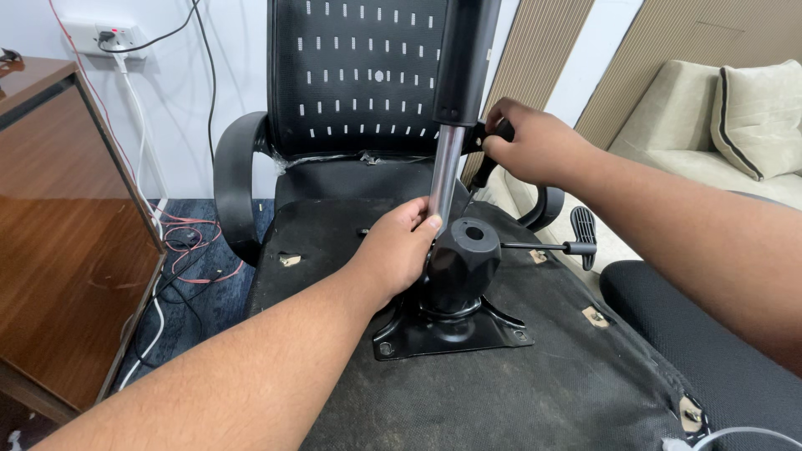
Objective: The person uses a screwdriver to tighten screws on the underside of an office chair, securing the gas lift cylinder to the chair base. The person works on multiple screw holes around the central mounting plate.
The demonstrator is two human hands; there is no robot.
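An upturned black seat pan [535, 367] lies in front of me with a black tilt mechanism [455, 288] bolted to it. A chrome gas cylinder [445, 171] with a black upper sleeve [464, 58] stands tilted beside the mechanism's hole [474, 233]. My left hand [399, 250] is wrapped around the cylinder's lower end, next to the hole. My right hand [530, 146] grips a black chair armrest [510, 134] behind the cylinder. A black adjustment lever [576, 242] sticks out to the right of the mechanism.
An upright mesh-back office chair [359, 75] stands behind the seat pan. A wooden desk [58, 225] is at left, with cables [180, 242] on blue carpet and a wall socket [109, 35]. A beige sofa with a cushion [752, 117] is at right. Another black cushion [710, 351] lies at lower right.
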